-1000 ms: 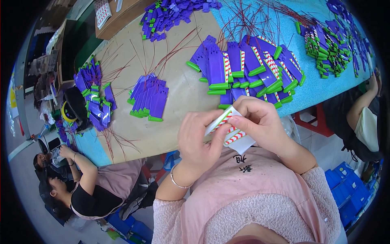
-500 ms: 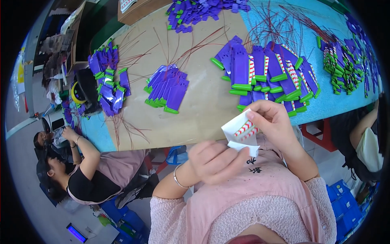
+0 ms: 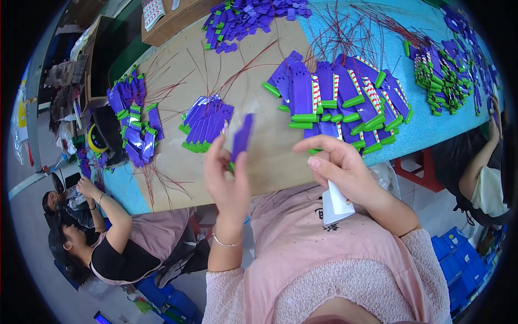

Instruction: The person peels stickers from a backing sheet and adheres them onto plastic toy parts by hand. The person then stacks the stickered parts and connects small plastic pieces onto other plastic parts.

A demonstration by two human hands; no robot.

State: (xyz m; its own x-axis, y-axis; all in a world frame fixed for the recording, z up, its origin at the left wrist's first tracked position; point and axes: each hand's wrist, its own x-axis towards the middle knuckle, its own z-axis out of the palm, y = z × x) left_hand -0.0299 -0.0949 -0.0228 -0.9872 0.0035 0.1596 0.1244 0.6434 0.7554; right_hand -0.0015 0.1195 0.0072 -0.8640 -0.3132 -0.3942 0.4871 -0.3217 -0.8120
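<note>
Left hand (image 3: 226,175) raised upright, fingers pinching one purple sleeve (image 3: 242,136); right hand (image 3: 342,167) curled, gripping one white paper packet (image 3: 335,204).

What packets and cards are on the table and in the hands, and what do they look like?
Purple packet: in left hand, flat, narrow.
White card: under right hand, folded.
Striped packets: table middle, purple, green ends, red-white stripes.
Small fan: left of them, purple and green.
Loose purple pieces: far edge.
</note>
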